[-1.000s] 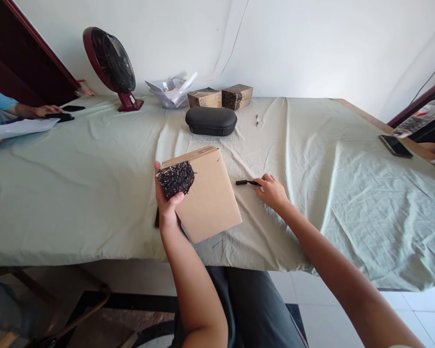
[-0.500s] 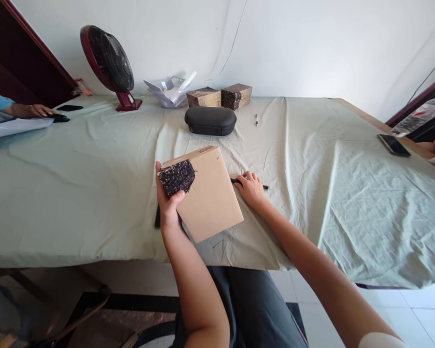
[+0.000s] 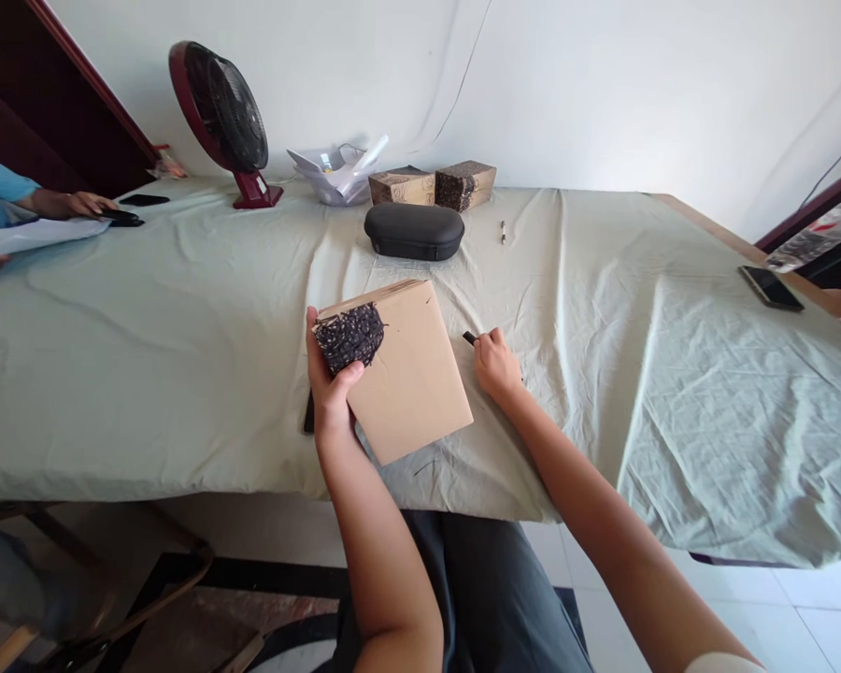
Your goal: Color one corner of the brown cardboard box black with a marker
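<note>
My left hand (image 3: 331, 397) is closed round the left edge of a tan cardboard box (image 3: 410, 379), thumb on its top face. The box is tilted up off the green cloth, and its upper left corner carries a patch of dense black drawing (image 3: 350, 336). My right hand (image 3: 496, 366) rests on the cloth just right of the box, fingers curled round a black pen (image 3: 469, 337) whose tip pokes out towards the box. A dark object (image 3: 309, 412) lies on the cloth under my left wrist.
A black oval case (image 3: 414, 232) lies beyond the box. Two patterned small boxes (image 3: 433, 185), crumpled papers (image 3: 337, 173) and a red fan (image 3: 219, 110) stand at the back. A small pen (image 3: 503, 231) lies mid-table, a phone (image 3: 770, 286) at right. Another person's hands (image 3: 70, 202) hold paper at left.
My right hand closed on the pen lying right of the box and drew it leftwards to the box's right edge. The left hand kept holding the box.
</note>
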Motion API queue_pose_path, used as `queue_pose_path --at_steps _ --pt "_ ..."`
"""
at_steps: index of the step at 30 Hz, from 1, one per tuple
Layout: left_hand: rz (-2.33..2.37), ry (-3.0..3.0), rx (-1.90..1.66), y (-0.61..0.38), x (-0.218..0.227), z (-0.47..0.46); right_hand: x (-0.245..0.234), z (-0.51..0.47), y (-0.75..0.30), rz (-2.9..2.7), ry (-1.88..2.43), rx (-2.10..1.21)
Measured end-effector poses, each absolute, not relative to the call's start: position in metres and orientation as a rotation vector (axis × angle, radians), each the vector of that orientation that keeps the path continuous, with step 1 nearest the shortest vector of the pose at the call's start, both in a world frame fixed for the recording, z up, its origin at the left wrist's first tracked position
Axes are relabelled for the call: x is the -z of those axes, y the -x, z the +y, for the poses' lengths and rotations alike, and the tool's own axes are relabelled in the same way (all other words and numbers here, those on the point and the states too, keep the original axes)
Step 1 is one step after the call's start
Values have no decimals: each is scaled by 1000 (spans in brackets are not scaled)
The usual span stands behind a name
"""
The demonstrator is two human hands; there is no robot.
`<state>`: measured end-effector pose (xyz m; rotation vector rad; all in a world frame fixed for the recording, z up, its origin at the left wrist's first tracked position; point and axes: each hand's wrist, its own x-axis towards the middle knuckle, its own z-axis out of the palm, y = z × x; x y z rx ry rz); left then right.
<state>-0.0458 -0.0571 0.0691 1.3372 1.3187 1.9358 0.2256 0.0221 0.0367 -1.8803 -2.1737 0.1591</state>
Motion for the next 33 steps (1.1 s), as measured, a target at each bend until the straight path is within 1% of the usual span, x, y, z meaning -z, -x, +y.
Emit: queue_pose_path --at_steps 6,11,14,17,19,22,24,25,27,29,30,31,33 --pt "1202 -1242 -1951 38 -80 -65 -42 14 -225 -2186 1900 -183" --pt "1131 -1285 -1944 36 -81 -68 -42 13 -222 -2175 1880 -172" --pt "1138 -1339 -1963 36 -80 -67 -42 13 -226 -2295 1745 -169" --pt "1185 -1388 -1968 37 -79 -66 -41 10 -234 -2394 1492 -239" --pt "1193 -1423 -1966 38 -79 -65 -38 7 -238 -2346 1207 -471" --pt "1168 -1499 -1967 37 -79 -65 -31 -3 -235 -2187 730 -1038" --pt "1134 -1561 -1955 35 -79 -66 -26 -10 -228 -2073 619 -1325" --pt "1108 -1568 -1947 34 -78 -66 -23 -13 -224 -2030 623 -1407" --pt "1076 -1499 -1929 34 -78 -66 -19 -17 -218 -1968 662 -1460" --pt "1216 -1387 -1861 40 -77 -67 -16 -17 -215 -1924 690 -1415" --pt "1394 -1347 -1780 44 -76 -68 -16 -16 -214 -1908 698 -1373" --pt "1640 -1318 -1644 50 -74 -69 -16 -15 -214 -1894 702 -1333" --pt "2166 -1237 -1205 62 -71 -72 -19 -14 -214 -1866 706 -1276"
